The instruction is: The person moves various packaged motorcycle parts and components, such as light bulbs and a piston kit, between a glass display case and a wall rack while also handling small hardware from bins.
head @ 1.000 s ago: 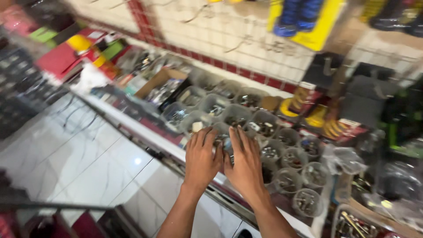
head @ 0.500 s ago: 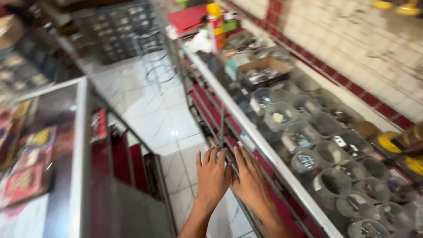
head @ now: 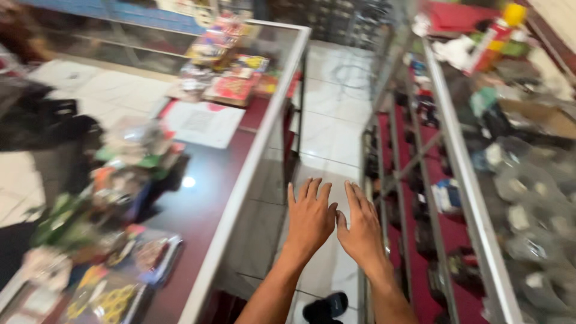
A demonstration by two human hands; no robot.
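My left hand point(head: 310, 217) and my right hand point(head: 362, 224) are stretched out side by side, palms down, fingers straight and slightly apart. Neither holds anything. They hover over the white tiled floor point(head: 333, 129) of a narrow aisle, between a glass display counter point(head: 240, 180) on the left and a shelf unit with red shelves point(head: 420, 198) on the right. My right hand is close to the metal edge of the shelf unit. The picture is blurred by motion.
The counter top carries colourful packets point(head: 231, 84) and a white sheet point(head: 201, 123). Clear plastic tubs of small metal parts point(head: 528, 198) fill the top at right. A black sandal point(head: 324, 309) shows on the floor below my arms. Dark drawer racks point(head: 351, 18) stand at the aisle's end.
The view has swung left, away from the tubs, so the glass counter now fills the left side. My hands stay together and empty, now over the aisle floor.
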